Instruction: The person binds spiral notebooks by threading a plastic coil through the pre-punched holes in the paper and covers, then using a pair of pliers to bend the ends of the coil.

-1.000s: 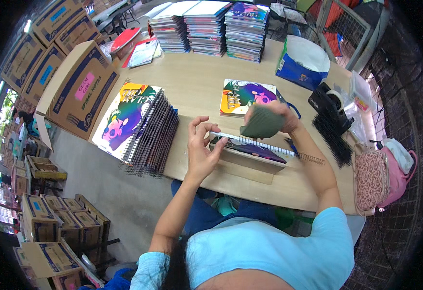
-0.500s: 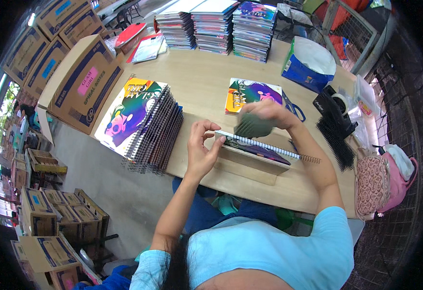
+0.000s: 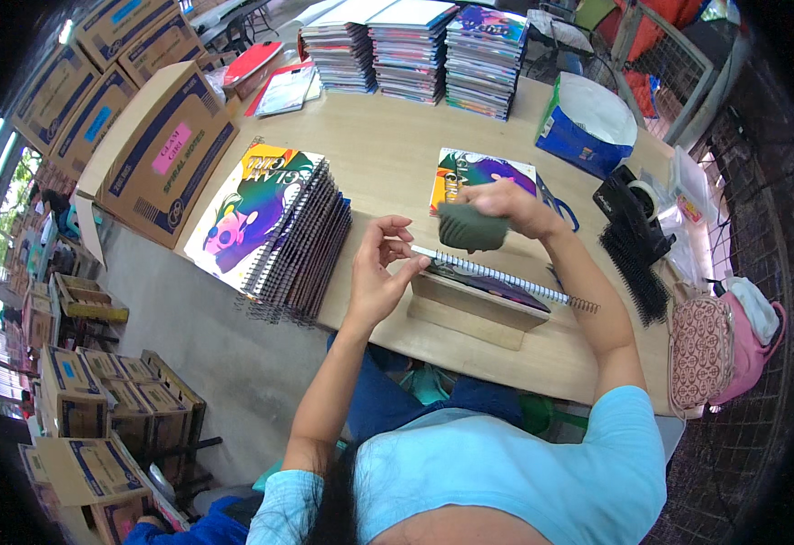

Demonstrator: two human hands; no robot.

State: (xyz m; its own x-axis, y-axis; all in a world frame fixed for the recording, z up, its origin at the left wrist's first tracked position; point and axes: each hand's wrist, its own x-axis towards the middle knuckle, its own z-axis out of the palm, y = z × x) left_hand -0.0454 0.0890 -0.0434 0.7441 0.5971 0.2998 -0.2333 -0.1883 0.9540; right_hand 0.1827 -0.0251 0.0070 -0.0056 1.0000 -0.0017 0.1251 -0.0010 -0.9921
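Observation:
A spiral notebook [image 3: 492, 276] leans spine-up on a low wooden stand [image 3: 465, 322] in front of me, its loose coil end jutting out to the right. My left hand [image 3: 383, 275] grips the notebook's left corner, thumb in front and fingers curled behind. Just above the spine, my right hand [image 3: 512, 209] holds a dark green, cloth-like piece [image 3: 472, 227], somewhat smeared by motion. Behind that hand lies a colourful notebook cover or small pile [image 3: 486, 168], partly hidden. To the left rises a stack of spiral-bound notebooks [image 3: 261, 213], coils facing right.
Tall stacks of notebooks [image 3: 406, 54] line the table's far edge. Scissors [image 3: 560, 207], a tape dispenser [image 3: 633, 209], a black brush [image 3: 633, 272] and a patterned pouch [image 3: 701, 336] lie right. A blue pack [image 3: 587, 127] stands behind them. An open carton [image 3: 161, 159] sits left.
My right hand has lifted slightly off the spine with the dark green piece. My left hand stays at the notebook's corner. The whole view has shifted a little.

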